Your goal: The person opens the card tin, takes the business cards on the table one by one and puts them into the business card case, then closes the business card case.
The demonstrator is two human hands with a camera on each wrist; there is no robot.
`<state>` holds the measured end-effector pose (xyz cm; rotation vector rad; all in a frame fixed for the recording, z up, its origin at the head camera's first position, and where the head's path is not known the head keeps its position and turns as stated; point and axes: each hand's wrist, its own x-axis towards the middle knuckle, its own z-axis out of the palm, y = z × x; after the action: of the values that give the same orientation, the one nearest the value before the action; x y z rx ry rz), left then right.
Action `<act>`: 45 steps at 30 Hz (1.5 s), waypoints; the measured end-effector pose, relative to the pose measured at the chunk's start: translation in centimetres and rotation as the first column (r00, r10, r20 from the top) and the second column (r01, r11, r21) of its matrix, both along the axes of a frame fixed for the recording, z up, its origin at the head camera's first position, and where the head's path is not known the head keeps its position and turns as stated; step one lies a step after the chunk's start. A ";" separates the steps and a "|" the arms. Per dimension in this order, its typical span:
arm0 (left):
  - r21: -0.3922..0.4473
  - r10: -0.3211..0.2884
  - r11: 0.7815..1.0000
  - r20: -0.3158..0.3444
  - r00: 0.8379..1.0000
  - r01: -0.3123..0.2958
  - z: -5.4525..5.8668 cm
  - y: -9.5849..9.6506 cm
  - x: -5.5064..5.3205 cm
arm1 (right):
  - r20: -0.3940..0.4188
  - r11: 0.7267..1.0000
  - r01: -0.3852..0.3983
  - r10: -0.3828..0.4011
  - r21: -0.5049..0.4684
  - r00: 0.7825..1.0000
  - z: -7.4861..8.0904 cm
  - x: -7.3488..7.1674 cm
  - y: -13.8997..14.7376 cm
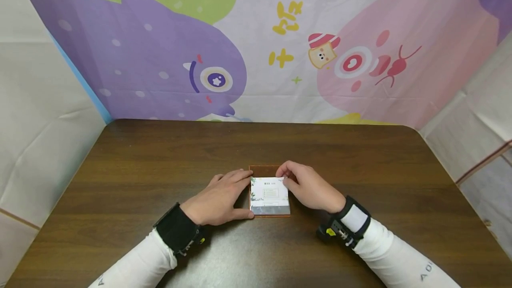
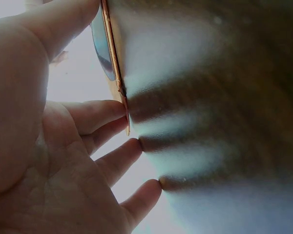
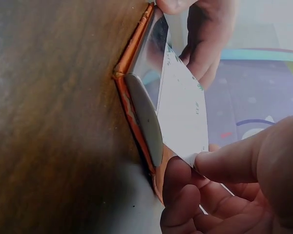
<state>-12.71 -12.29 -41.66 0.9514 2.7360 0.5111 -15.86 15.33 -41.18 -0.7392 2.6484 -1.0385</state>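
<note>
A small flat case (image 3: 145, 117) with shiny silver, rounded sides and an orange-brown backing (image 1: 264, 171) lies on the table. Over its mirror-like top is a white printed card (image 1: 270, 191) with green leaf patterns, leaving a grey reflective strip bare along the near edge. My left hand (image 1: 222, 197) steadies the case's left side, thumb at the near corner and fairly straight fingers by the far one. In the left wrist view, its fingertips (image 2: 132, 148) touch the tabletop. At the far right corner my right hand (image 1: 314, 188) pinches the card between thumb and fingers, its edge raised off the backing.
The dark brown wooden table (image 1: 168, 154) reaches back to a cartoon-printed cloth (image 1: 264, 97). White cloth walls (image 1: 52, 114) stand at both sides. Each wrist carries a black strap (image 1: 176, 228) with a small camera.
</note>
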 end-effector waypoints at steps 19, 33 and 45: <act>0.012 0.002 1.000 0.012 1.000 -0.002 -0.1 -0.1 -0.1 | -0.005 0.999 -0.032 0.032 0.004 0.999 -0.3 0.6 0.4; 0.012 0.002 1.000 0.009 1.000 -0.003 -0.1 0.0 -0.1 | -0.017 0.998 -0.061 0.061 0.022 0.998 -0.6 1.0 0.5; 0.006 -0.001 1.000 0.002 1.000 0.001 0.0 0.0 0.0 | -0.020 0.997 -0.074 0.074 0.032 0.997 -0.7 1.2 0.5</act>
<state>-12.73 -12.29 -41.68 0.9529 2.7334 0.5196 -14.64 15.80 -41.92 -0.8395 2.6264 -0.9738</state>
